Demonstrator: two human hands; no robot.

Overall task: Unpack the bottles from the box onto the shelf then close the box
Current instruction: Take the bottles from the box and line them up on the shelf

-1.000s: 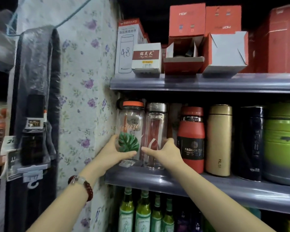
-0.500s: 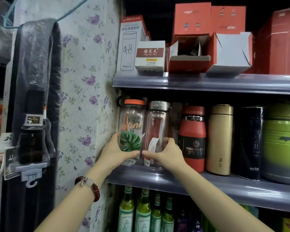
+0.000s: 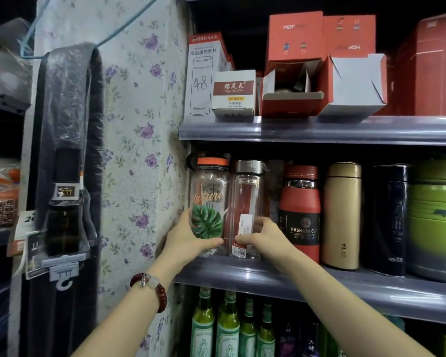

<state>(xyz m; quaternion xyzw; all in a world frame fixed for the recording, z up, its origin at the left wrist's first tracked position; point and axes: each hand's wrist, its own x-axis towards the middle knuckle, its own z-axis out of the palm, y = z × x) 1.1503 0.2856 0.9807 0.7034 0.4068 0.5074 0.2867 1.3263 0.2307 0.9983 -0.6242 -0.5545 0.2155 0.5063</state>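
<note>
On the middle shelf (image 3: pixel 319 282), the leaf-printed clear bottle (image 3: pixel 209 202) with the orange lid stood at the far left end, hard against the floral-papered side wall (image 3: pixel 139 150), leaving no room further left. The left hand (image 3: pixel 188 240) wrapped its lower body, thumb across the front below the green leaf. Touching that bottle on its right stood a clear bottle with a steel lid (image 3: pixel 247 210), and the right hand (image 3: pixel 265 238) gripped its base, fingers curled round the far side, thumb in front near the price sticker. Both bottles sat close to the shelf's front lip. Right of the steel-lidded bottle came a red flask (image 3: pixel 300 212), a gold flask (image 3: pixel 341 215), a dark blue flask (image 3: pixel 392 217) and a green flask (image 3: pixel 434 217), packed nearly side by side: six vessels in the row, with little spare width. The headroom above their lids under the upper shelf (image 3: pixel 319 130) was slim. On that upper shelf two red cartons (image 3: pixel 289 86) lay with flaps open. Below the middle shelf stood four green glass bottles (image 3: pixel 227 328). A beaded bracelet (image 3: pixel 150 287) circled the left wrist
</note>
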